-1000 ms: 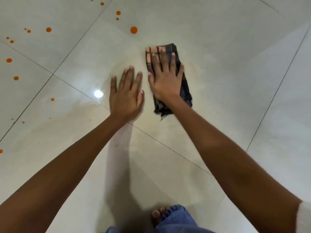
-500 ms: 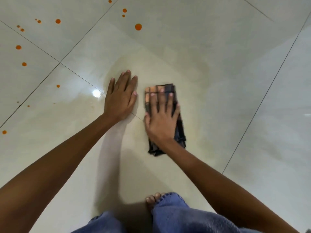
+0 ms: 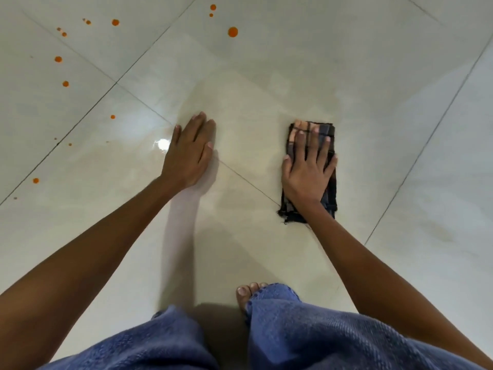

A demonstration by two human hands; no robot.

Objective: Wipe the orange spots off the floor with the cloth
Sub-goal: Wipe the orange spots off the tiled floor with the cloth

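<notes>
The right hand (image 3: 306, 169) lay flat on the folded dark plaid cloth (image 3: 324, 198), fingers spread and pressing it to the pale tiled floor (image 3: 373, 76) rather than gripping it. The left hand (image 3: 188, 153) rested open and empty on the tile beside it, palm down, apparently as a prop. The cloth sat well apart from the orange spots (image 3: 233, 32), which were scattered across the upper left of the view — the largest one farther ahead, smaller ones off to the left. The tile around the hands looked faintly smeared and free of spots. The cloth looked soft, thin and limp, with a frayed edge near the wrist, so it would likely bunch or unfold if dragged by a corner. Pressing with the whole palm over its middle seemed the surest hold. The glossy tile looked slick, so the cloth should glide easily — perhaps too easily under the bracing hand.
</notes>
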